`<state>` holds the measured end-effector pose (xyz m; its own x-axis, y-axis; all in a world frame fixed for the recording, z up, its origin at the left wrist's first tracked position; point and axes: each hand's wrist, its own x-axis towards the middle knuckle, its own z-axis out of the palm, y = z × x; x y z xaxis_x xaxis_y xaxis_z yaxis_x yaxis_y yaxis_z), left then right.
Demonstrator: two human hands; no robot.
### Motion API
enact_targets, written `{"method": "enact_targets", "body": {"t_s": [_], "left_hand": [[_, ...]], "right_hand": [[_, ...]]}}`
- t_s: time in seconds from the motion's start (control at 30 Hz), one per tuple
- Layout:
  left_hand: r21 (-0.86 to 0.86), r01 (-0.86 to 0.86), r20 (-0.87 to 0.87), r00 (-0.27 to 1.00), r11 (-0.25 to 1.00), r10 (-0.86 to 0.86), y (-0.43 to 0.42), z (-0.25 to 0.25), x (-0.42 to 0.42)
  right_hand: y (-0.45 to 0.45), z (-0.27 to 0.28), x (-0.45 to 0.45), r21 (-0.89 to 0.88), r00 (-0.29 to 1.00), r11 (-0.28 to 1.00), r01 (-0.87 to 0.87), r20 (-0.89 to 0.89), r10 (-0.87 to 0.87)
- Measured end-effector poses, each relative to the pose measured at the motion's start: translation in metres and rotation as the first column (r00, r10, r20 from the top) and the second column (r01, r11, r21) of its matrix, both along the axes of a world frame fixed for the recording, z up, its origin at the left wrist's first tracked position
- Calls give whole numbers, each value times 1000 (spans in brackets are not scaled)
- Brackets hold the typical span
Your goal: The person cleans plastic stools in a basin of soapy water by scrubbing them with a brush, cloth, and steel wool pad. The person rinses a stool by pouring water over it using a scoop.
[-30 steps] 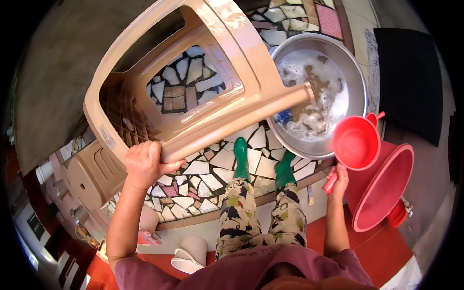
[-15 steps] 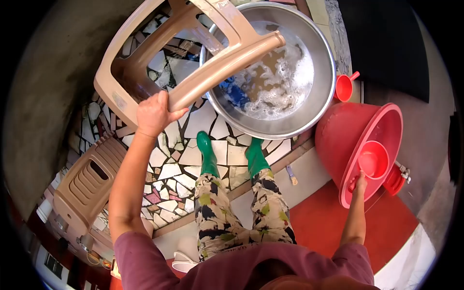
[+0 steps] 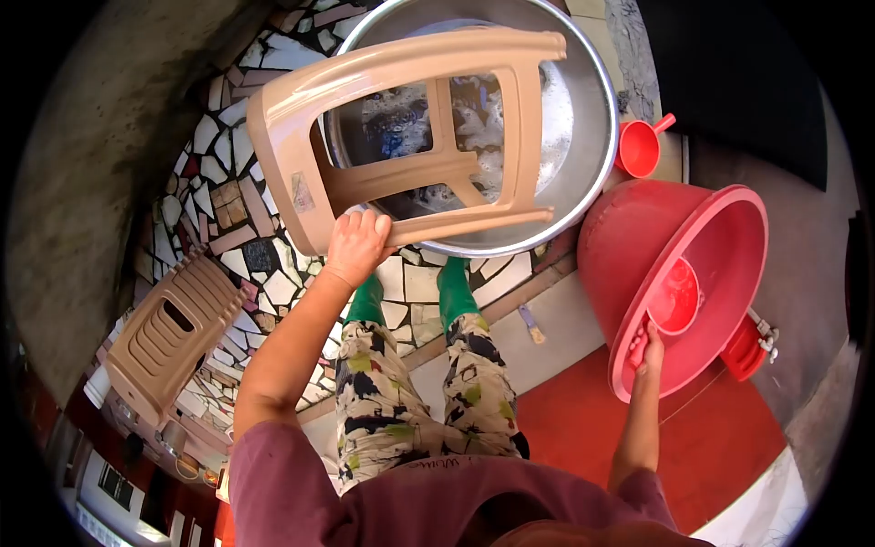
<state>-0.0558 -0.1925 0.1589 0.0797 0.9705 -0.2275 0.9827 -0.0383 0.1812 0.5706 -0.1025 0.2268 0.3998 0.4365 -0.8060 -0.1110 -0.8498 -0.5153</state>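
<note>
My left hand [image 3: 359,246] is closed round the lower edge of a beige plastic stool [image 3: 410,77]. The stool is tipped sideways over a large metal basin [image 3: 597,118], its legs pointing right. Cloudy, foamy water [image 3: 474,128] and something blue show in the basin through the stool's frame. On the right, my right hand [image 3: 649,351] is closed on the handle of a red dipper [image 3: 676,296], which is inside a tilted red tub [image 3: 629,237]. Most of the handle is hidden by my fingers.
A second beige stool [image 3: 173,333] lies at the left on the stone-mosaic floor [image 3: 219,196]. Another red dipper [image 3: 640,149] is between basin and tub. A brush [image 3: 531,325] lies on the ledge, and a tap [image 3: 767,337] is beside the tub.
The stool has swung right and down, turning so that it covers much of the basin. My left hand moved right with it. The dipper shifted slightly left inside the tub with my right hand.
</note>
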Motion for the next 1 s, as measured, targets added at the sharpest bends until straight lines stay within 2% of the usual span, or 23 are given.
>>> {"method": "enact_targets", "body": {"t_s": [0.07, 0.1, 0.2, 0.27, 0.33, 0.37, 0.4, 0.47, 0.53, 0.6, 0.67, 0.73, 0.77, 0.83, 0.87, 0.93, 0.97, 1.0], "left_hand": [[-101, -29, 20, 999, 994, 31, -4, 5, 6], [-121, -52, 18, 998, 991, 54, -9, 7, 12], [-68, -104, -20, 994, 992, 103, -34, 0, 21], [-104, -112, -37, 993, 988, 108, -53, -4, 25], [-120, -146, -76, 988, 982, 138, -67, -9, 34], [-118, -160, -71, 986, 980, 152, -76, -14, 36], [-117, -167, -67, 985, 979, 160, -79, -17, 38], [-63, -176, -71, 983, 982, 171, -85, -20, 42], [-58, -187, -82, 980, 981, 183, -87, -27, 44], [-51, -221, -42, 975, 974, 219, -81, -27, 50], [-72, -233, -27, 972, 970, 232, -81, -41, 54], [-10, -225, -16, 974, 974, 225, -83, -56, 62], [-66, -277, 91, 955, 959, 282, -79, -53, 64], [-24, -255, 120, 959, 967, 256, -77, -55, 65], [10, -245, 123, 962, 969, 242, -77, -57, 62], [71, -240, 120, 966, 968, 231, -78, -63, 55], [94, -243, 114, 966, 966, 232, -81, -65, 55], [85, -250, 124, 963, 965, 238, -82, -63, 55]], "right_hand": [[-14, 43, -13, 125, 998, 991, 53, -26, -50], [-23, 64, -14, 172, 1000, 985, 9, -4, -9], [-39, 126, -38, 250, 996, 966, -70, 72, 54], [-49, 157, -55, 245, 948, 915, -320, 94, 306], [-48, 177, -94, 241, 943, 911, -333, 106, 317], [-49, 182, -113, 214, 913, 887, -408, 107, 394], [-51, 182, -131, 189, 876, 855, -483, 104, 471], [-57, 169, -169, 141, 852, 843, -519, 3, 523], [-52, 154, -216, 106, 770, 788, -607, -164, 616], [-59, 126, -251, 30, 604, 615, -788, -161, 781], [-68, 107, -293, 56, 566, 597, -800, -259, 783], [-74, 88, -332, 76, 403, 413, -908, -119, 908], [-82, 78, -344, 65, 412, 419, -906, -99, 906], [-94, 62, -354, 138, 327, 322, -936, 12, 945], [-96, 63, -351, 123, 333, 327, -937, 30, 942], [-104, 66, -346, -16, 424, 424, -906, -31, 905], [-116, 58, -334, 135, 464, 449, -883, 101, 880], [-121, 61, -322, 122, 457, 445, -887, 101, 884]]}}
